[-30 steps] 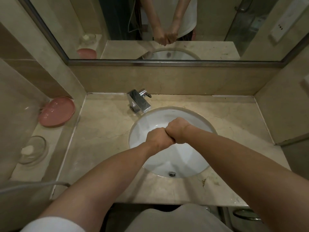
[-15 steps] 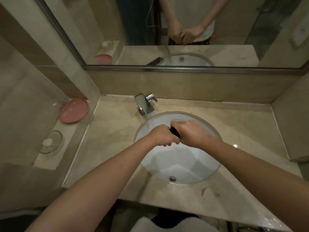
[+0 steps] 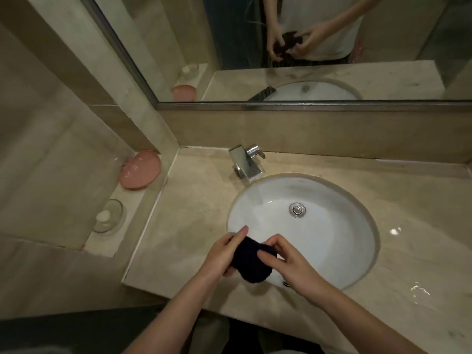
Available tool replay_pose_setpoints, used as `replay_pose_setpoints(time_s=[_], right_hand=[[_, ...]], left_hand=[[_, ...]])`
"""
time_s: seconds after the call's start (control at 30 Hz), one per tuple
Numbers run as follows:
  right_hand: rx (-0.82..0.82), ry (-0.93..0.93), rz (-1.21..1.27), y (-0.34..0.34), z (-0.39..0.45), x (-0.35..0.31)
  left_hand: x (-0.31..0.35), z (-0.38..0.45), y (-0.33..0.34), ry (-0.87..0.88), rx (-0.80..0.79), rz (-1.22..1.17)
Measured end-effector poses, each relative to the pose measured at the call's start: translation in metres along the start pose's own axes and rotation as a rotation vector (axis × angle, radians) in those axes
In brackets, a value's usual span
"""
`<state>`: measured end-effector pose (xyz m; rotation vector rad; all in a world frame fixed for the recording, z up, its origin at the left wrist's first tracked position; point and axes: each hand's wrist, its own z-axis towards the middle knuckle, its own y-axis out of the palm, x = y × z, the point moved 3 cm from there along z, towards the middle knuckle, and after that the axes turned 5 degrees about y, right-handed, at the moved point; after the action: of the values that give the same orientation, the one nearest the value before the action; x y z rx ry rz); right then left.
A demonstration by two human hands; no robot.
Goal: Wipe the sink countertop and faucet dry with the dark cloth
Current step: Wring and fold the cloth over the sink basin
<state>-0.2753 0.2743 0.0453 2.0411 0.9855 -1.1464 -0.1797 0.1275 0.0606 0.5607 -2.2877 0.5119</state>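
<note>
1. A person stands at a bathroom vanity, seen from above through a head camera, with both bare forearms reaching in from the bottom edge.
2. The left hand (image 3: 221, 254) grips the left side of a dark cloth (image 3: 251, 263); its fingers (image 3: 238, 232) curl round the cloth from behind, and 1 fingertip rises straight above it.
3. The right hand (image 3: 291, 264) pinches the cloth's right side; its fingers (image 3: 268, 257) are bent and press into the fabric.
4. The dark cloth is bunched into a lump between the 2 hands, held in the air above the near-left rim of the sink basin (image 3: 332, 241), not touching the table (image 3: 184, 226).
5. The white oval basin is sunk into the beige marble table, with a round chrome drain plug (image 3: 297, 210) near its middle.
6. A chrome faucet (image 3: 245, 162) stands at the back-left edge of the basin, well apart from the hands.
7. Glints of water (image 3: 419, 290) show on the table to the right of the basin.
8. On a lower ledge (image 3: 125, 200) to the left sit a pink dish (image 3: 140, 172) and, nearer the viewer, a clear glass dish (image 3: 108, 218) holding a pale piece of soap.
9. A mirror (image 3: 383, 47) above the back wall reflects the hands holding the cloth.
</note>
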Motion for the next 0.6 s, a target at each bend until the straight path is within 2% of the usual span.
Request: replay_pose_setpoints(time_s=[0.07,0.13,0.2,0.27,0.33,0.43,0.5,0.6], right_hand=[[0.040,0.017,0.129,0.012,0.004,-0.003],[0.113,0.057,0.360,0.023,0.012,-0.007],[0.110,0.047,0.469,0.038,0.019,-0.013],[0.065,0.053,0.419,0.057,0.026,-0.020],[0.106,0.104,0.303,0.070,0.034,-0.027],[0.124,0.173,0.086,0.086,0.051,-0.032],[0.142,0.113,0.017,0.099,0.061,-0.034],[0.301,-0.034,0.025,0.112,0.070,-0.038]], left_hand=[[-0.006,0.001,-0.009,-0.049,-0.108,-0.143],[-0.009,0.005,-0.020,0.005,-0.214,-0.408],[-0.007,0.009,-0.031,0.082,-0.215,-0.554],[-0.005,0.013,-0.043,0.168,-0.115,-0.570],[-0.003,0.017,-0.057,0.231,-0.045,-0.574],[-0.009,0.024,-0.080,0.261,-0.058,-0.599],[-0.013,0.029,-0.096,0.256,-0.107,-0.578],[-0.021,0.037,-0.115,0.220,-0.084,-0.453]])
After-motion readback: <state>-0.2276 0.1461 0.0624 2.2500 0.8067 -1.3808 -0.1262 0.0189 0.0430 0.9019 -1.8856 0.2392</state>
